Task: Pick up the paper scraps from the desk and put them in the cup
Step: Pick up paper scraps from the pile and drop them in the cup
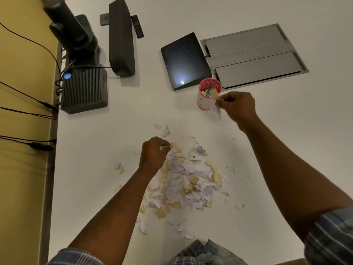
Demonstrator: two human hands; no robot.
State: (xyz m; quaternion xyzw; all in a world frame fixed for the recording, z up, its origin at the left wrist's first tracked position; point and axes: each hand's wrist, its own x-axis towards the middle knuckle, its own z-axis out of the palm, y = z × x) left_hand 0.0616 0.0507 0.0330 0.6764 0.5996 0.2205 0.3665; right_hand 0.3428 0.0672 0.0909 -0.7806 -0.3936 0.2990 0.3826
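A heap of white and tan paper scraps (189,186) lies on the white desk (118,142) in front of me. My left hand (153,153) rests at the heap's far left edge, fingers pinched on a small scrap. A white cup with a red rim (204,101) stands beyond the heap, with scraps inside. My right hand (237,107) hovers just right of the cup, pinching paper scraps at the cup's rim; one white piece (217,110) hangs below the fingers.
A dark tablet (185,61) lies just behind the cup. A grey metal cable hatch (254,54) is set into the desk at the back right. Black devices (84,90) and a speaker bar (121,37) stand at the back left, with cables along the yellow wall.
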